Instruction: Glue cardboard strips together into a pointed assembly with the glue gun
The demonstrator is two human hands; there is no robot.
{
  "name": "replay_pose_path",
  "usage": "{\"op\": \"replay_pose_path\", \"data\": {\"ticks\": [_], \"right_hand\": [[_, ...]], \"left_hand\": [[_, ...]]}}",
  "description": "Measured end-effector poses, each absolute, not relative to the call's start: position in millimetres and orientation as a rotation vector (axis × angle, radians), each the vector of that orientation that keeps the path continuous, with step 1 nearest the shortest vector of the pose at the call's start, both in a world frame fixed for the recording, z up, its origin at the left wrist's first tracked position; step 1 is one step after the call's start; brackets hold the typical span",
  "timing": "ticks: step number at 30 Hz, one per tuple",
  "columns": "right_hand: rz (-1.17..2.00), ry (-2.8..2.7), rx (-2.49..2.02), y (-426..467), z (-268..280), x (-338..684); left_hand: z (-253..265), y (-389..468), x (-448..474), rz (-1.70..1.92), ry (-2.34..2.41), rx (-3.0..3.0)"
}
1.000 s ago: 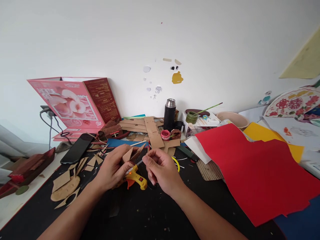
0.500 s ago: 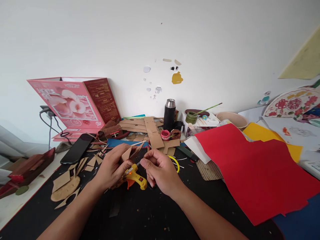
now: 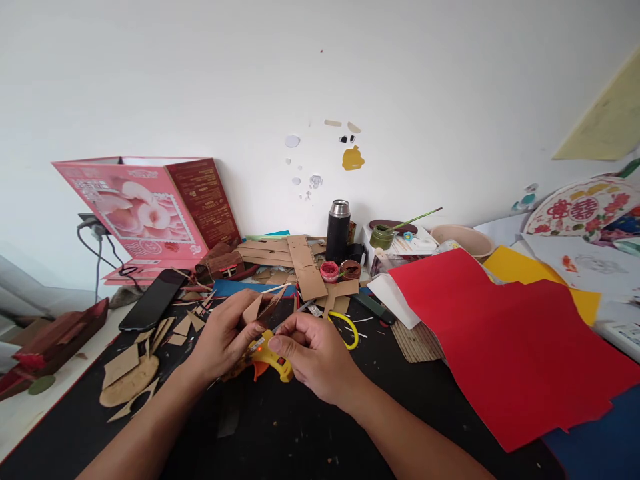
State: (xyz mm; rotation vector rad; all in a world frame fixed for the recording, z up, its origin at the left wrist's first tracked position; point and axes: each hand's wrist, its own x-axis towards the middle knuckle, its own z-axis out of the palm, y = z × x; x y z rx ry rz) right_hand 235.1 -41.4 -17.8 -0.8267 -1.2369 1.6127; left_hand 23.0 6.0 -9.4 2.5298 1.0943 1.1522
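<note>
My left hand [image 3: 227, 333] is closed around a small folded cardboard piece [image 3: 253, 309], with a brown-painted part behind it. A thin pale stick shows just above that hand. My right hand [image 3: 313, 353] is to the right, its thumb and forefinger pinched together; whatever is between them is too small or hidden to name. Under and between the hands lies a yellow glue gun [image 3: 267, 355] with an orange trigger and a lit orange light. My right fingers partly cover its handle. Just beyond the right hand is a yellow loop handle [image 3: 356, 333], with grey metal near it.
Cardboard scraps [image 3: 123, 367] and a phone [image 3: 153, 300] lie at left. Behind the hands are cardboard strips [image 3: 306, 267], a black flask [image 3: 339, 233] and an open red paint pot [image 3: 329, 271]. Red paper [image 3: 505, 347] covers the right side. A pink box [image 3: 145, 213] stands against the wall.
My right hand has shifted slightly left, now covering part of the glue gun's handle and revealing grey metal behind it. My left hand keeps its hold on the cardboard piece.
</note>
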Motion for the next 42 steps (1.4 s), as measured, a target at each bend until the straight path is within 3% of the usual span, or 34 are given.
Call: {"op": "replay_pose_path", "data": {"ticks": [12,42], "right_hand": [[1.659,-1.061,-0.702,-37,-15,236],[1.713,-0.942,-0.864,-29,-13,243]], "left_hand": [[-12,8,23,1.168,1.062,2.549],[-21,8,17,1.073,1.13,2.537]]}}
